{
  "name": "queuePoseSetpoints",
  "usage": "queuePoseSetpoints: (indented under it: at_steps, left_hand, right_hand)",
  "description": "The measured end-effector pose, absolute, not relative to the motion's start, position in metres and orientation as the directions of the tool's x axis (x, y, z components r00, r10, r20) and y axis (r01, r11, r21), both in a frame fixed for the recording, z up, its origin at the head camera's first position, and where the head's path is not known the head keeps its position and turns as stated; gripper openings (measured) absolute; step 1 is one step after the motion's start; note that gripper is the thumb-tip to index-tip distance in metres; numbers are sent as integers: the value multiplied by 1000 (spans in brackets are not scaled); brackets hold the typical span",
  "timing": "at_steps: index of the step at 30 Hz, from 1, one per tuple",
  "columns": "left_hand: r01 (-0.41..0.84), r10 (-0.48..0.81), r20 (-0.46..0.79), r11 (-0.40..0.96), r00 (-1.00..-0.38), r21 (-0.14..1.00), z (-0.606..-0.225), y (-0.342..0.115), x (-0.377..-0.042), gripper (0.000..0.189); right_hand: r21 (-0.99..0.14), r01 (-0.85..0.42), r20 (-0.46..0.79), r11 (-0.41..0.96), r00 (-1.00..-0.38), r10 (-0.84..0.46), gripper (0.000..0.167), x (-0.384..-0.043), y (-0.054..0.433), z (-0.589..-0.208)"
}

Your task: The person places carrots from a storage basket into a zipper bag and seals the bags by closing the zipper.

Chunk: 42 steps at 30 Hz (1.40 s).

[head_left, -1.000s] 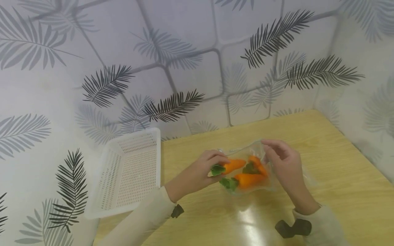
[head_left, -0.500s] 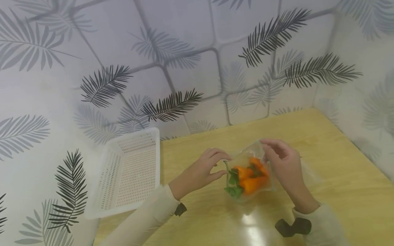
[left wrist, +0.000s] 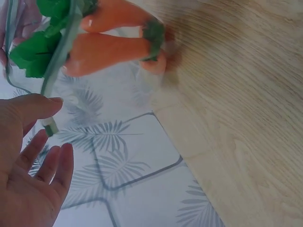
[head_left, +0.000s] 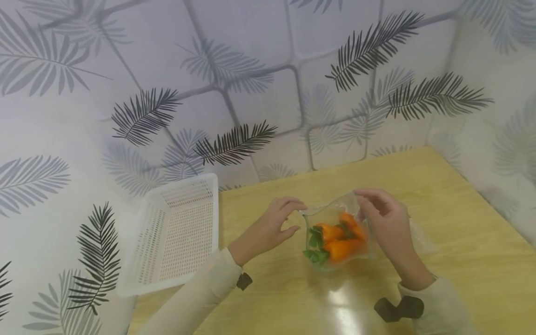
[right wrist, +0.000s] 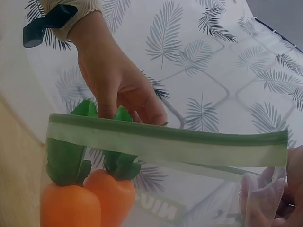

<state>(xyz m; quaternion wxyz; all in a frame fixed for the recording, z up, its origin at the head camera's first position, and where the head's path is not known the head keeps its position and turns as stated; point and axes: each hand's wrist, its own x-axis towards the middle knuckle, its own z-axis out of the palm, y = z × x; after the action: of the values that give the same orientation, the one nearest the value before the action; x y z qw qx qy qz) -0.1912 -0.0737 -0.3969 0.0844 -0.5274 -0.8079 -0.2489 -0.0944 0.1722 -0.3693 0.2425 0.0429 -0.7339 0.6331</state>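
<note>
A clear zip bag [head_left: 346, 203] with a green zip strip [right wrist: 165, 132] stands tilted above the table, its mouth facing left. Inside lie orange carrots [head_left: 344, 249] with green leafy tops, the leaves close to the mouth. My right hand [head_left: 387, 228] pinches the bag's far right corner, and its fingers partly show in the right wrist view. At the left end of the mouth is my left hand [head_left: 271, 231], fingertips by the bag's upper corner, thumb apart below. In the left wrist view that zip end sits between the thumb [left wrist: 45, 106] and the fingers, without a plain pinch.
A white perforated plastic basket [head_left: 184, 237] stands on the left of the wooden table [head_left: 268, 298]. Behind the table rises a wall [head_left: 268, 107] with a leaf pattern. Another piece of clear plastic [head_left: 420, 237] lies right of my right wrist.
A second ago my left hand held a carrot at the bag's mouth. It has let go, the carrot lies inside, and the hand has drawn back to the corner. My right hand stays put.
</note>
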Motion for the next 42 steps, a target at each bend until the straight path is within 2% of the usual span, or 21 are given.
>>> queuePoseSetpoints:
  at_steps: [5,13,16,23,42]
  left_hand:
    - [872,804,369,349,-467,344,-405,-74,-198,45]
    - [880,817,386,282,-429,382,-418,-68,-207,29]
    - [871,822,371,275,-433,406,-422,-67,-207,27]
    - [822,803,334,307,-494,479,-420,-66,-203,22]
    - [757,661,449,293,-602,584,-405,-77,-203,11]
  right_hand:
    - [-905,-378,418,196,-878,232,18,-94,172,-370]
    - [-905,-371,412,209,-887,208,17,-93,173,-370]
    - [-899,-382,421,214,-887,188,16,-93,174,-369]
    - [-886,-408,446,220,-880,162,15,-93,176,-370]
    - [-888,-388,432,246,-888,158,19,-99,190,-373]
